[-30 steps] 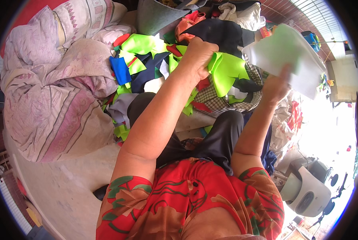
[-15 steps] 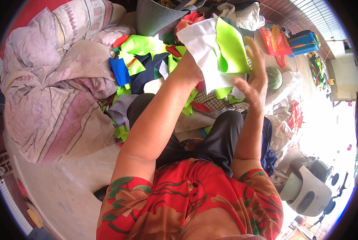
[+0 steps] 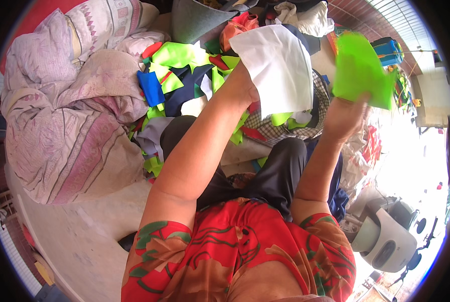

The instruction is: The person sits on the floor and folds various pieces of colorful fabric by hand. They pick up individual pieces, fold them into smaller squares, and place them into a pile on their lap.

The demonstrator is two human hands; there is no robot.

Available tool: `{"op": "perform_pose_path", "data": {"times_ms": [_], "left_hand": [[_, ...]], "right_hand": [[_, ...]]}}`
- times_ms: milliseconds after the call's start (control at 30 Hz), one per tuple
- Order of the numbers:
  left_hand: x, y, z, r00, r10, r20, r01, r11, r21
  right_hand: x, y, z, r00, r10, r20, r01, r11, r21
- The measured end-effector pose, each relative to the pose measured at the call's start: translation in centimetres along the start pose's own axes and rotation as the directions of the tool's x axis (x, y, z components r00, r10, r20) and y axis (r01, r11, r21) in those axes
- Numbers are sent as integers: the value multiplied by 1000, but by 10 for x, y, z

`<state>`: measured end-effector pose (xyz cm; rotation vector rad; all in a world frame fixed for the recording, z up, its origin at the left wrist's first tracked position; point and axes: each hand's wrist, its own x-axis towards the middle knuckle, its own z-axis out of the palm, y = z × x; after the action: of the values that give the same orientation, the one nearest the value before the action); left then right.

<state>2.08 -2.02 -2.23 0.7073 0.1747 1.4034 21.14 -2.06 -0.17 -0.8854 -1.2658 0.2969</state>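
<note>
A white piece of fabric [image 3: 280, 70] is spread out in front of me, held by my left hand [image 3: 248, 94]. Its edge covers most of that hand's fingers. Off to the right, my right hand [image 3: 344, 120] grips a lime-green fabric piece [image 3: 362, 73] by its lower edge; the piece is smeared by motion and apart from the white one. Beneath and left of the white piece lies a heap of scraps, among them a blue scrap [image 3: 150, 89], a lime-green scrap [image 3: 179, 55] and a dark navy one [image 3: 184, 93]. Checked cloth [image 3: 270, 121] shows just below the white fabric.
Bundles of pale pink patterned cloth [image 3: 79, 131] are piled at the left. A grey tub [image 3: 195, 22] stands at the far side, with an orange-red bag [image 3: 239, 30] beside it. At the lower right is a white and grey plastic object [image 3: 391, 241].
The lime-green piece, which lay over the white fabric, is now in my right hand and has swung to the right. My left hand stays nearly in place with the white piece.
</note>
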Motion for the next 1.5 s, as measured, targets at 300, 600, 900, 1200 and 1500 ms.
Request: {"op": "perform_pose_path", "data": {"times_ms": [300,600,900,1200,1500], "left_hand": [[8,8,13,981,-126,-150,128,992,8],[11,15,20,860,-216,-462,323,932,167],[16,16,-1,914,-260,-313,300,950,87],[15,14,15,905,-206,-371,225,974,9],[17,17,8,906,-305,-292,217,930,-298]], "right_hand": [[-34,-43,37,658,-4,753,208,962,-176],[-33,-15,23,845,484,225,-533,787,310],[13,-12,-22,863,503,-48,-360,679,640],[-27,-20,20,754,54,654,3,996,-85],[-41,-9,42,701,-188,688,434,878,-203]]}}
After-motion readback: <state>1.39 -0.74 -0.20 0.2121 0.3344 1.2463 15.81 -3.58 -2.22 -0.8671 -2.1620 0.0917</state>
